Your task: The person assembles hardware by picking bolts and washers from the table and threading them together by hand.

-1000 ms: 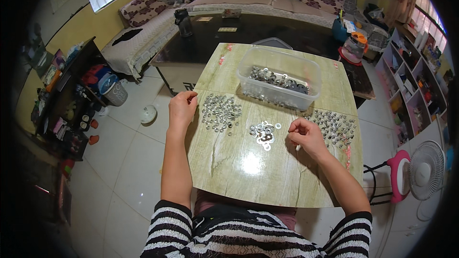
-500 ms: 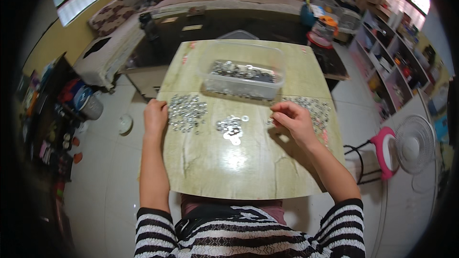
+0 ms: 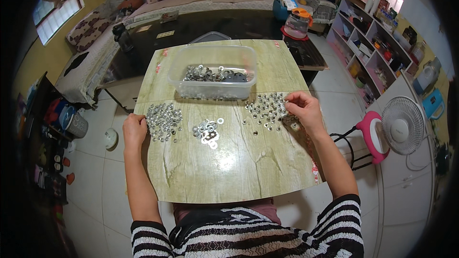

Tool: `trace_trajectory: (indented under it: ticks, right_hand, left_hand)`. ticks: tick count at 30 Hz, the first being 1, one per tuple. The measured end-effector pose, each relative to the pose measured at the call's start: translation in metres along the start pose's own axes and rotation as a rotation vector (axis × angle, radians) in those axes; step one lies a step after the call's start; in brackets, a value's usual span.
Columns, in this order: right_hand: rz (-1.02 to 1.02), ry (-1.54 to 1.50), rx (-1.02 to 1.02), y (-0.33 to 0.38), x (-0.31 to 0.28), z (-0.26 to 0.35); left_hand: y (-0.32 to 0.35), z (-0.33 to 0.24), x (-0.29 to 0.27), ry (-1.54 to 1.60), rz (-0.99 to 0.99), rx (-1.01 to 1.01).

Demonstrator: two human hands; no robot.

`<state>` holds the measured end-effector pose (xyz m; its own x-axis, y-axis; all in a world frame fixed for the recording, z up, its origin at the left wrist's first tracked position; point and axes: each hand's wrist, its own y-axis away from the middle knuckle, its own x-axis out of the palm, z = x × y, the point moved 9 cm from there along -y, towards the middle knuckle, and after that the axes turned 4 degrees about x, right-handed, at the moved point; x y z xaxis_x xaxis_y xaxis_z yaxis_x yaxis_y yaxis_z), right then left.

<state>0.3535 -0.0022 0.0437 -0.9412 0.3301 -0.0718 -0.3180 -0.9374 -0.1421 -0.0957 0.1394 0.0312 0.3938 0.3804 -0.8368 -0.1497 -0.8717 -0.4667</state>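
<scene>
My left hand (image 3: 135, 128) is curled closed at the table's left edge, beside a pile of small shiny metal nuts (image 3: 164, 120). Whatever its fingers may hold is hidden. My right hand (image 3: 306, 112) hovers over the right side of a scatter of small metal screws (image 3: 265, 110), thumb and forefinger pinched together. Anything between those fingertips is too small to make out. Flat metal washers (image 3: 206, 131) lie overlapping in a small heap between the two groups. Behind them stands a clear plastic box (image 3: 215, 91) with mixed metal hardware (image 3: 213, 74) inside.
All of this sits on a light, wood-patterned table (image 3: 229, 177). Beyond it is a dark glossy table (image 3: 191, 26) with a clear jug (image 3: 297, 23) and a black bottle (image 3: 123, 38). To the right stand a pink stool (image 3: 372, 138) and a white fan (image 3: 399, 126).
The view has shifted, so the table appears further left. My right hand has moved rightward across the screws, uncovering more of them. My left hand stays at the table's left edge.
</scene>
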Motion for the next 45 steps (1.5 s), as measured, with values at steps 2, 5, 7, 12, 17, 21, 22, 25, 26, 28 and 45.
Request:
trace_trajectory:
  ticks: [2,5,7,12,17,21,22,25,26,28,45]
  right_hand:
    - [0.021,0.045,0.0,0.002,0.003,-0.01]
    - [0.061,0.168,-0.025,0.011,0.013,-0.01]
    - [0.098,0.368,-0.145,0.019,0.025,0.008]
    - [0.184,0.61,-0.312,0.035,0.043,0.019]
    - [0.131,0.73,-0.367,0.039,0.04,0.019]
    - [0.112,0.766,-0.4,0.038,0.039,0.017]
    - [0.111,0.781,-0.412,0.037,0.04,0.015]
    - [0.118,0.821,-0.433,0.038,0.042,0.014]
    - [0.126,0.849,-0.445,0.035,0.044,0.014]
    - [0.128,0.849,-0.44,0.036,0.042,0.012]
    - [0.299,0.729,-0.331,-0.09,0.124,0.072]
  left_hand:
    - [0.001,-0.002,-0.002,-0.037,0.01,0.024]
    - [0.001,0.001,0.0,-0.018,0.012,0.0]
    - [0.001,0.001,0.0,-0.01,0.006,0.001]
    - [-0.002,-0.001,-0.004,0.005,0.017,-0.045]
    - [-0.005,-0.022,-0.023,0.168,-0.078,0.015]
    - [-0.003,-0.055,-0.022,0.347,-0.008,0.074]
    - [-0.002,-0.061,-0.019,0.396,0.019,0.092]
    - [0.008,-0.087,0.001,0.56,0.244,0.079]
    - [0.011,-0.096,0.008,0.606,0.296,0.086]
    - [0.023,-0.124,0.015,0.623,0.4,0.167]
    - [0.028,-0.151,0.019,0.607,0.423,0.27]
